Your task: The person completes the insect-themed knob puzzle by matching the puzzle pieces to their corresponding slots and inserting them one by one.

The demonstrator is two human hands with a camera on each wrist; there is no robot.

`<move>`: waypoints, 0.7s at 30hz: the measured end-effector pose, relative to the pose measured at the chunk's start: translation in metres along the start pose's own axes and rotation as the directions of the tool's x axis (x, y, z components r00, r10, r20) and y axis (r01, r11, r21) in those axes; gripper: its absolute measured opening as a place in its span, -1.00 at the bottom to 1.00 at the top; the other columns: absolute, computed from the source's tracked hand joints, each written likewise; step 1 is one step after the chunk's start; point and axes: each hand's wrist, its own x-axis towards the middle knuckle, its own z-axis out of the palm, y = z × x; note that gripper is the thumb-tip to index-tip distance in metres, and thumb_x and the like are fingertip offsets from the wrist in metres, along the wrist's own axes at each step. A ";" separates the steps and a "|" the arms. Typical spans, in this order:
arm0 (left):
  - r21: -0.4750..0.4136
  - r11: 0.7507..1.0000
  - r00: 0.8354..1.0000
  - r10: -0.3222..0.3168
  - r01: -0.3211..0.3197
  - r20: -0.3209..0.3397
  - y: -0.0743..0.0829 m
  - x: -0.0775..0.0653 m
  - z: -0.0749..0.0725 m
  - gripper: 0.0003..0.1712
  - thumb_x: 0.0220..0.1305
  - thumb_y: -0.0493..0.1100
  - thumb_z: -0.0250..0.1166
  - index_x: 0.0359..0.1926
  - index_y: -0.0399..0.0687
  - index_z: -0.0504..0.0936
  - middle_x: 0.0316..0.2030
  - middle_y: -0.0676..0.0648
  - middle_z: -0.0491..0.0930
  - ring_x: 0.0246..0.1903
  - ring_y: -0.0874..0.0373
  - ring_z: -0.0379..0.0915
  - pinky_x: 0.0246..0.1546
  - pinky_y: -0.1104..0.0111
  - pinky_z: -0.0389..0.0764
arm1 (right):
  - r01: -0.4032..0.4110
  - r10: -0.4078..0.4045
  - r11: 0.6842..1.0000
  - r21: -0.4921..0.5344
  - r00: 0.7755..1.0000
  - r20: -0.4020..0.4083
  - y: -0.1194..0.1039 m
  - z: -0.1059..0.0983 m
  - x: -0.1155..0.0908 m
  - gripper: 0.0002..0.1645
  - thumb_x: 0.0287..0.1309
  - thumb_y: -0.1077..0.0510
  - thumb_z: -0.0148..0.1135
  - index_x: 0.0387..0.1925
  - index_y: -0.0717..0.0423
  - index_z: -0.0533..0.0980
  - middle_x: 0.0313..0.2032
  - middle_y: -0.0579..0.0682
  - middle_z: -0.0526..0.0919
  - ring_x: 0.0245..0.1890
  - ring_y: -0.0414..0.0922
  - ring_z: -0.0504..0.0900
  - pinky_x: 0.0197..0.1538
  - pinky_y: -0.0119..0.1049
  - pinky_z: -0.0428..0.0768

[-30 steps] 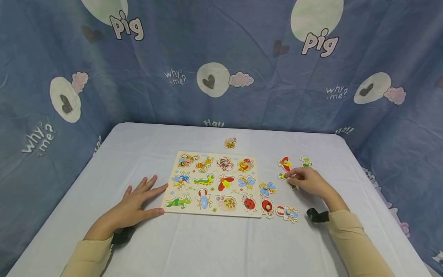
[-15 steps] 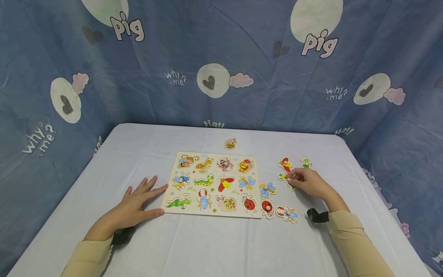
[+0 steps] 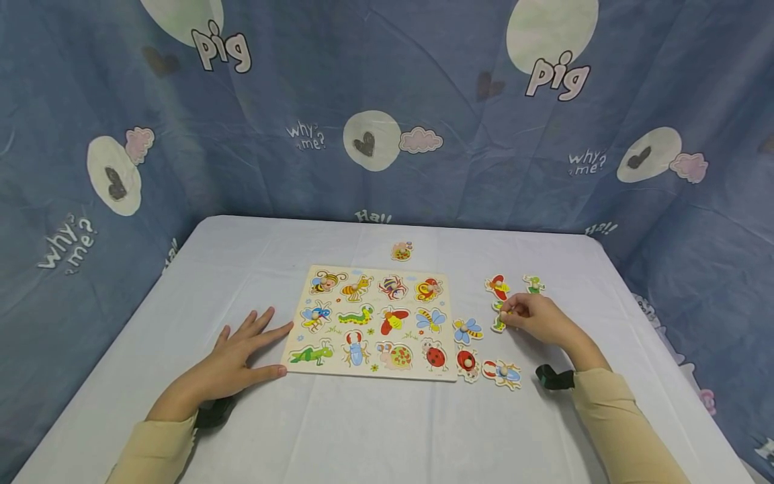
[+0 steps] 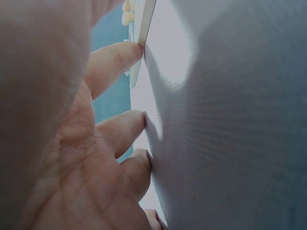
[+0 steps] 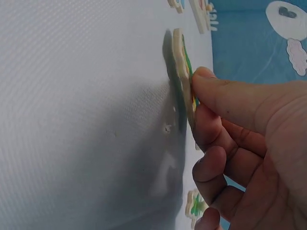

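Note:
My right hand (image 3: 538, 319) pinches a green caterpillar puzzle piece (image 3: 498, 323) between thumb and fingers, right of the board. In the right wrist view the caterpillar piece (image 5: 181, 72) stands edge-on, a shadow beside it on the cloth; its knob is hidden by the fingers. Spread flat on the table, my left hand (image 3: 236, 356) touches the left edge of the wooden insect puzzle board (image 3: 370, 375) with thumb and index finger. The left wrist view shows a fingertip (image 4: 129, 50) against the board's edge (image 4: 146, 24). Knobbed pieces sit in the board's top row and at middle left.
Loose around my right hand lie a red-winged insect piece (image 3: 498, 287), a green grasshopper piece (image 3: 534, 284), a dragonfly piece (image 3: 468, 330), a ladybug piece (image 3: 467, 364) and a blue beetle piece (image 3: 502, 374). A snail piece (image 3: 402, 251) lies behind the board. White cloth (image 3: 363, 430) covers the table.
The caterpillar piece has turned in my right hand's fingers, from slanting to nearly lengthwise away from me. My left hand and the board have stayed put.

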 end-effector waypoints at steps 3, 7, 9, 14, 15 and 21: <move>0.001 1.000 1.000 0.000 0.000 0.000 0.000 0.000 0.000 -0.07 0.25 0.29 0.52 0.57 0.17 0.46 0.69 -0.40 0.02 0.64 -0.61 -0.25 0.41 -0.67 -0.30 | -0.010 0.010 1.000 0.004 1.000 0.002 -0.001 0.001 0.000 -0.84 0.42 0.14 0.40 -0.16 0.18 0.65 -0.41 -0.06 0.55 -0.37 -0.14 0.46 -0.33 -0.38 0.41; 0.006 1.000 1.000 0.000 0.000 -0.002 0.000 0.000 0.000 -0.07 0.25 0.29 0.52 0.57 0.18 0.47 0.68 -0.40 0.03 0.64 -0.61 -0.25 0.41 -0.67 -0.29 | -0.021 0.021 1.000 0.004 1.000 0.003 -0.002 0.002 0.000 -0.83 0.40 0.13 0.42 -0.18 0.18 0.66 -0.41 -0.07 0.55 -0.36 -0.15 0.46 -0.33 -0.39 0.41; 0.008 1.000 1.000 -0.001 0.001 -0.001 0.000 0.000 0.000 -0.07 0.25 0.30 0.52 0.57 0.18 0.47 0.69 -0.39 0.03 0.64 -0.61 -0.25 0.41 -0.66 -0.29 | -0.025 0.025 1.000 0.001 1.000 0.001 -0.002 0.003 0.000 -0.83 0.39 0.13 0.43 -0.18 0.18 0.67 -0.41 -0.08 0.55 -0.36 -0.15 0.45 -0.34 -0.39 0.40; 0.001 1.000 1.000 -0.008 0.008 0.003 0.001 0.000 0.000 -0.07 0.25 0.30 0.51 0.57 0.19 0.46 0.69 -0.39 0.02 0.65 -0.60 -0.26 0.42 -0.66 -0.31 | -0.031 0.031 1.000 -0.004 1.000 -0.002 -0.001 0.003 -0.001 -0.82 0.37 0.10 0.46 -0.20 0.15 0.69 -0.43 -0.09 0.54 -0.36 -0.15 0.45 -0.34 -0.38 0.39; 0.000 1.000 1.000 -0.008 0.008 0.003 0.001 0.000 0.000 -0.07 0.25 0.30 0.51 0.57 0.19 0.46 0.69 -0.38 0.02 0.65 -0.60 -0.26 0.42 -0.65 -0.31 | -0.030 0.030 1.000 -0.003 1.000 -0.001 -0.001 0.003 -0.001 -0.82 0.37 0.10 0.46 -0.19 0.15 0.69 -0.43 -0.10 0.54 -0.36 -0.15 0.45 -0.33 -0.38 0.39; 0.005 1.000 1.000 -0.002 0.002 0.000 0.001 0.000 -0.001 -0.07 0.26 0.30 0.51 0.57 0.19 0.46 0.69 -0.39 0.03 0.65 -0.60 -0.25 0.41 -0.66 -0.30 | 0.010 -0.010 1.000 0.008 1.000 0.012 0.002 -0.002 -0.003 -0.84 0.35 0.13 0.47 -0.13 0.14 0.75 -0.41 -0.09 0.56 -0.37 -0.19 0.44 -0.33 -0.39 0.40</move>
